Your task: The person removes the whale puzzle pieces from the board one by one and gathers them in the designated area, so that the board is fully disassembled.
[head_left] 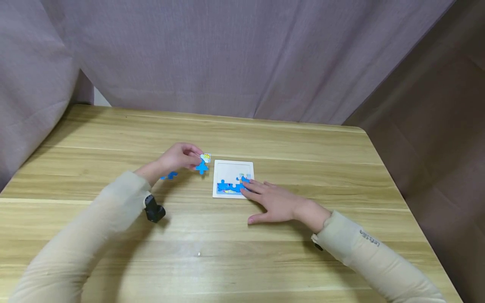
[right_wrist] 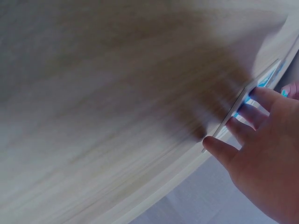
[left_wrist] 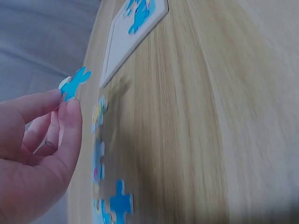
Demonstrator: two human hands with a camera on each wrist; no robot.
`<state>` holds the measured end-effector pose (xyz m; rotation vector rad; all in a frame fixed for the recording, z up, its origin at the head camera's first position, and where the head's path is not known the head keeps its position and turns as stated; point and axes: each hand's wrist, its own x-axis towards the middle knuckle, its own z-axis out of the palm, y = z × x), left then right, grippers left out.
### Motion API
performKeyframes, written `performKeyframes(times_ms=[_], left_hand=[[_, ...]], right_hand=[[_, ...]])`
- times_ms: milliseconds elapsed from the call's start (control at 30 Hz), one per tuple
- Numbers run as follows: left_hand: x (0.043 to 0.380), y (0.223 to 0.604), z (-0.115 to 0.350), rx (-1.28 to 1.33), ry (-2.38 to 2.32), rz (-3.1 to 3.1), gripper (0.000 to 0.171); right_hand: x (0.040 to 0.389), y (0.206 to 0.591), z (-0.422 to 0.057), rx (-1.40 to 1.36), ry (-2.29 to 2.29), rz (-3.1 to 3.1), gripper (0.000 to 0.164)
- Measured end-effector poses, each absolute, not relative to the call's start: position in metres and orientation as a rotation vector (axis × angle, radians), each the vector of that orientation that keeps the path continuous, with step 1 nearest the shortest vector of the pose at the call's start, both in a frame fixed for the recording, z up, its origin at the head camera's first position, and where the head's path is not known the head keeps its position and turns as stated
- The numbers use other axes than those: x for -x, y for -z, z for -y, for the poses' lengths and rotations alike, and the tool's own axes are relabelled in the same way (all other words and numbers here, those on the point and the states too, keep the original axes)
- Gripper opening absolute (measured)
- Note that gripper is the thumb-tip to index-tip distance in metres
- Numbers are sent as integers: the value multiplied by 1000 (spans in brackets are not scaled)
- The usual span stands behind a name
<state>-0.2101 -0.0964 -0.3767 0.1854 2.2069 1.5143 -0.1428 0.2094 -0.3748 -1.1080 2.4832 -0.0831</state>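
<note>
My left hand (head_left: 179, 156) pinches a blue jigsaw piece (left_wrist: 75, 84) between thumb and fingertips, held up off the table to the left of a white puzzle tray (head_left: 229, 170). Joined blue pieces (head_left: 227, 187) lie along the tray's front, with more pieces at its right side. Over that right side my right hand (head_left: 278, 202) lies spread, its fingertips on the tray and partly covering the pieces there. The right wrist view shows its straight fingers (right_wrist: 218, 150) along the tray's edge.
Loose pieces lie on the wooden table (head_left: 212, 265) beneath and beside my left hand: one with yellow (left_wrist: 99, 113), a blue cross-shaped one (left_wrist: 120, 203) and others partly hidden. A grey curtain (head_left: 182, 54) hangs behind the table's far edge.
</note>
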Motion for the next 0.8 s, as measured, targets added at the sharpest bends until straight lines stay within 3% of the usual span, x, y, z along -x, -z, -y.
performKeyframes(times_ms=[800], left_hand=[[205,381,132,-108,-1451,-2173,33]], right_hand=[[143,378,-209,1083,74,-2489,85]])
